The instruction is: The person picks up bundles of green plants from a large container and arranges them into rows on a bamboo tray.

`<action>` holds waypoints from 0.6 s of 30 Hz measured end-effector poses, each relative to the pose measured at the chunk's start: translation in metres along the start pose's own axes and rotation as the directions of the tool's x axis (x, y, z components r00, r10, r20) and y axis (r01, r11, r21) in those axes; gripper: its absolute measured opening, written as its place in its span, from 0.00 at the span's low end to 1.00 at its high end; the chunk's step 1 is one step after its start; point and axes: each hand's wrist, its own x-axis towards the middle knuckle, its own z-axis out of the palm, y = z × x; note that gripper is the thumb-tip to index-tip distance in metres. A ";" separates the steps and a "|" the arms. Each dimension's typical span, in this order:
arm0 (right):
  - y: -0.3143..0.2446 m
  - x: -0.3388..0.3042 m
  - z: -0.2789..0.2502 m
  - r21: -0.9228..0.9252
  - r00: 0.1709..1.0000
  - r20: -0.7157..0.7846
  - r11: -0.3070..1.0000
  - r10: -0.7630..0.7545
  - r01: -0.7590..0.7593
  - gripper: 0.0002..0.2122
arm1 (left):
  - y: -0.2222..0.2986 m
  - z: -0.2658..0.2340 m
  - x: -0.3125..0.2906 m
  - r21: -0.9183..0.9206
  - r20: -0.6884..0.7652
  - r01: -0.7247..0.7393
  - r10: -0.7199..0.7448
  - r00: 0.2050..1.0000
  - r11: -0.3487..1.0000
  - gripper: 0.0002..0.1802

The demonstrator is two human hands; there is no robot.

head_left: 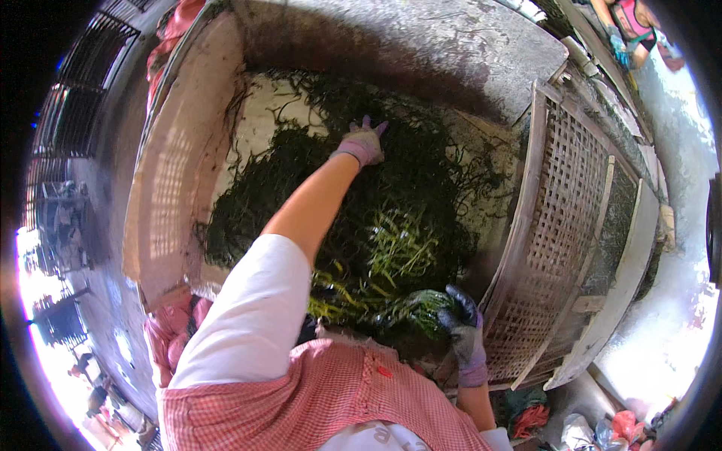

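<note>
A dark green heap of stringy seaweed (301,180) covers most of the floor of a walled bin. My left hand (362,143), in a grey and purple glove, lies on the far part of the heap with its fingers spread. Close to my body on the right, my right hand (468,338), gloved alike with dark fingers, is closed around the end of a bunch of seaweed strands (426,308). Sunlight brightens a yellow-green patch of the strands between the two hands.
Pale walls (177,173) enclose the bin at left and back. A woven slatted panel in a wooden frame (553,218) leans along the right side. Red cloth (177,327) hangs at the near left corner. Plastic bags (628,426) lie lower right. Another person (632,26) is at the upper right.
</note>
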 end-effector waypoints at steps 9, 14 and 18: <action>0.093 0.026 -0.021 -0.845 0.795 0.235 0.287 -0.559 0.452 0.45 | -0.030 0.030 -0.080 -0.150 -0.080 -0.273 0.264 0.961 0.950 0.24; 0.138 0.038 -0.055 -0.552 0.928 -0.015 0.777 -0.372 0.302 0.23 | -0.061 -0.091 -0.261 -0.408 -0.695 -0.663 0.258 0.672 0.628 0.26; 0.060 -0.011 -0.017 -0.630 0.871 0.031 0.668 -0.490 0.397 0.19 | -0.081 -0.150 -0.341 -0.522 -0.837 -0.818 0.037 0.545 0.240 0.24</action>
